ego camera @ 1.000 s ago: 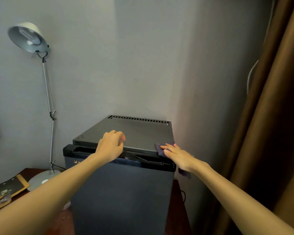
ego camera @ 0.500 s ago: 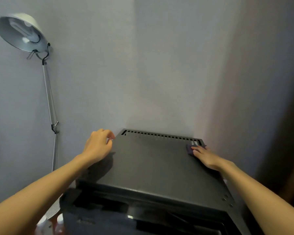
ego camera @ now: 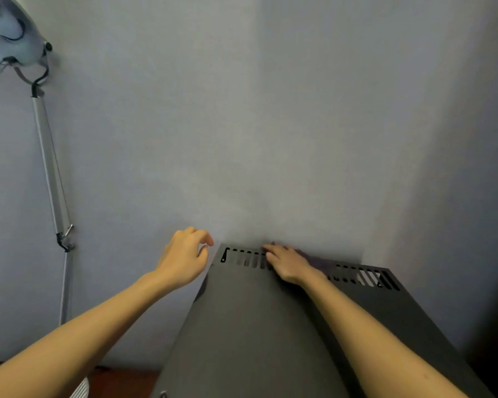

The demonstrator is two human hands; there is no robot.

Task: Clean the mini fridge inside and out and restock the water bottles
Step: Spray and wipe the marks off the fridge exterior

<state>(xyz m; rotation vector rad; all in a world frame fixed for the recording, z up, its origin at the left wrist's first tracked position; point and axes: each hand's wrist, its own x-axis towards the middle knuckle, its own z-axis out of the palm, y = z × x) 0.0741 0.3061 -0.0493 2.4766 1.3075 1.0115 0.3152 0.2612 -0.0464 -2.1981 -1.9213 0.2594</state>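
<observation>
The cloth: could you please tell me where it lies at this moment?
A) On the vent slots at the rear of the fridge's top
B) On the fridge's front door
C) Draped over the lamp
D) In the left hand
A: the right hand presses the dark cloth flat onto the vent slots along the back edge of the mini fridge top.
</observation>
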